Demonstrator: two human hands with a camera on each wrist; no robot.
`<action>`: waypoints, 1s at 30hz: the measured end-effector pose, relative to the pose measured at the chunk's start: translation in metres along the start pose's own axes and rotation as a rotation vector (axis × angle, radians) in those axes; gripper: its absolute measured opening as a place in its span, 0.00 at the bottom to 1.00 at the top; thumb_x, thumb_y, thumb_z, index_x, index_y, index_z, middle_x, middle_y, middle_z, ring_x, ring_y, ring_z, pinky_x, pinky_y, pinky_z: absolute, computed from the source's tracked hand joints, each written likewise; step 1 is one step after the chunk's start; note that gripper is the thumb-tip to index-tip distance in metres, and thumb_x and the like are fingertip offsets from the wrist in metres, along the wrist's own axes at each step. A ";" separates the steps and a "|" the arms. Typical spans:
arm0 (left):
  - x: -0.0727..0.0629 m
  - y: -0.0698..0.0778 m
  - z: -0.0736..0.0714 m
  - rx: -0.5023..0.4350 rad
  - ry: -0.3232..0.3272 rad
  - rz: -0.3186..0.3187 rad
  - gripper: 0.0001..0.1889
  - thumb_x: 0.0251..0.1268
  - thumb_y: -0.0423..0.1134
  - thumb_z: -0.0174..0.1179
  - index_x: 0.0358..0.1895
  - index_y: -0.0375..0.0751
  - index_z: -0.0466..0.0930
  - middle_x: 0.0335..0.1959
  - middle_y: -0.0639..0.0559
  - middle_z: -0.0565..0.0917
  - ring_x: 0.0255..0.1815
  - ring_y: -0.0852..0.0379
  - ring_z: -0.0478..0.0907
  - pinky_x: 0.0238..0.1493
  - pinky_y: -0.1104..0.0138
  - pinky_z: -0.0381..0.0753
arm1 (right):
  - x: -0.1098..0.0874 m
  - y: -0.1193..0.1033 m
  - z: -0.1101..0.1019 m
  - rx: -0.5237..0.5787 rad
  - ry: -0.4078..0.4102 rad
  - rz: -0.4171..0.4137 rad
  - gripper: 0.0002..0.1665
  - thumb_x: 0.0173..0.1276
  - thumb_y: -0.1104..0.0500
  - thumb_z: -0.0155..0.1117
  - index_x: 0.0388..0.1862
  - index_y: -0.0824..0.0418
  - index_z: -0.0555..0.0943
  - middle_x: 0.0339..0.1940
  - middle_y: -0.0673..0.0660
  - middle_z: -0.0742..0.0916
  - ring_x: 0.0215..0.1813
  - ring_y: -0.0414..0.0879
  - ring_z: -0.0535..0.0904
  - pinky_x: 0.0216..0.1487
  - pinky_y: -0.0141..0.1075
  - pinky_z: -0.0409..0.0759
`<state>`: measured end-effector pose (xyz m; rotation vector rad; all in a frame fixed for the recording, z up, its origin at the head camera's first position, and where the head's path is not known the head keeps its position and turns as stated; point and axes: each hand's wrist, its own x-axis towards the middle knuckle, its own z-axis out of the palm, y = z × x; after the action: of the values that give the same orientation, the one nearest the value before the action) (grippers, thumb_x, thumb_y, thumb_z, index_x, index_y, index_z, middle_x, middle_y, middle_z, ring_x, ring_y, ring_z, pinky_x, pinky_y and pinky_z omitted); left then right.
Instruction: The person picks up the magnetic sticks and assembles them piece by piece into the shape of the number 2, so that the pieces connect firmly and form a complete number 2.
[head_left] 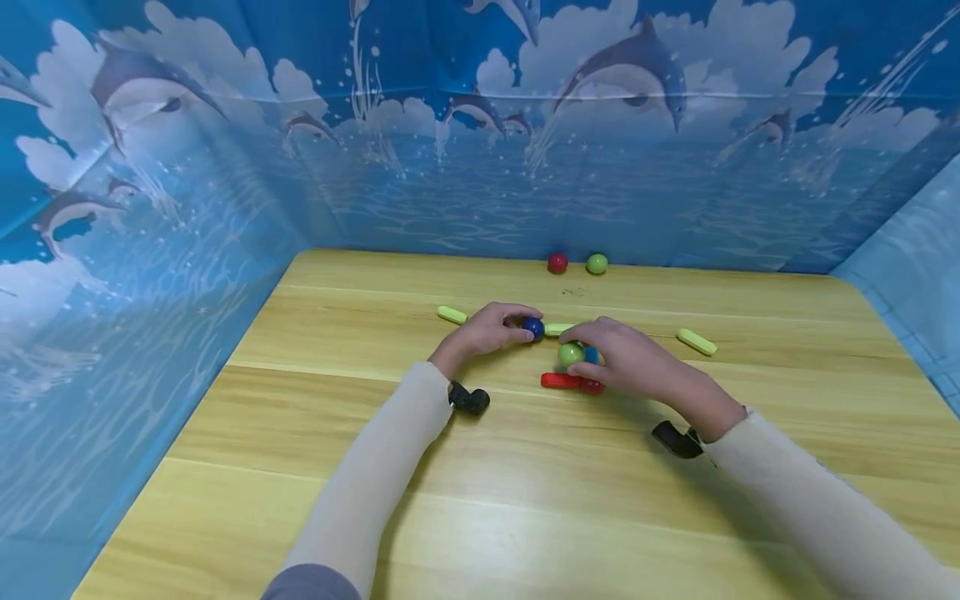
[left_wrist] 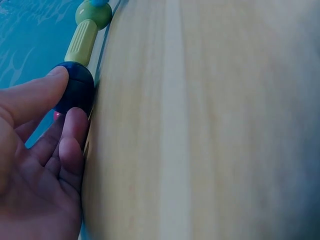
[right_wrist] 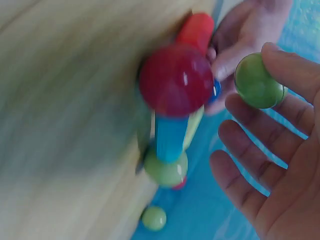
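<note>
My left hand (head_left: 491,329) pinches a dark blue ball (left_wrist: 77,90) between thumb and fingers, close to the tabletop. A ridged yellow-green stick (left_wrist: 81,42) runs from that ball to a green ball (right_wrist: 166,165), which the right hand hides in the head view. From there a blue stick (right_wrist: 171,135) leads to a red ball (right_wrist: 176,80), and a red stick (right_wrist: 197,31) extends from the red ball. My right hand (head_left: 626,358) holds a separate green ball (right_wrist: 260,81) between thumb and fingers, raised above these joined pieces.
Toward the back of the wooden table (head_left: 480,500) lie a loose red ball (head_left: 557,263) and a loose green ball (head_left: 597,263). One yellow-green stick (head_left: 452,314) rests left of the pieces, another stick (head_left: 697,342) to the right. A dolphin-print curtain (head_left: 480,183) hangs behind.
</note>
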<state>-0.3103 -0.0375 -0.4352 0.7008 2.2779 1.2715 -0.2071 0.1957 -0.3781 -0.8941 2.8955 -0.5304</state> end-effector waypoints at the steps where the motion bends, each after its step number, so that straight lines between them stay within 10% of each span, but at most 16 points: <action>1: 0.000 0.000 0.000 -0.003 -0.002 0.002 0.22 0.72 0.38 0.59 0.67 0.48 0.76 0.66 0.48 0.78 0.58 0.54 0.78 0.57 0.65 0.76 | 0.003 -0.002 0.004 -0.002 0.001 -0.008 0.25 0.69 0.52 0.67 0.62 0.59 0.79 0.55 0.56 0.86 0.57 0.54 0.80 0.58 0.53 0.79; 20: -0.004 0.003 0.001 0.017 -0.005 0.011 0.21 0.72 0.38 0.58 0.67 0.48 0.76 0.64 0.47 0.79 0.51 0.57 0.76 0.47 0.71 0.73 | 0.023 -0.021 0.042 -0.032 0.000 -0.135 0.20 0.67 0.54 0.69 0.57 0.55 0.82 0.42 0.51 0.85 0.36 0.40 0.76 0.40 0.36 0.76; 30: -0.005 0.002 0.000 0.009 0.001 0.015 0.21 0.72 0.38 0.59 0.67 0.48 0.76 0.62 0.47 0.79 0.47 0.56 0.75 0.46 0.71 0.72 | 0.019 -0.016 0.040 0.044 -0.049 -0.152 0.25 0.62 0.72 0.64 0.59 0.60 0.80 0.49 0.56 0.85 0.50 0.48 0.79 0.51 0.44 0.79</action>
<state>-0.3062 -0.0397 -0.4324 0.7220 2.2846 1.2696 -0.2075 0.1603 -0.4098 -1.1110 2.7760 -0.5729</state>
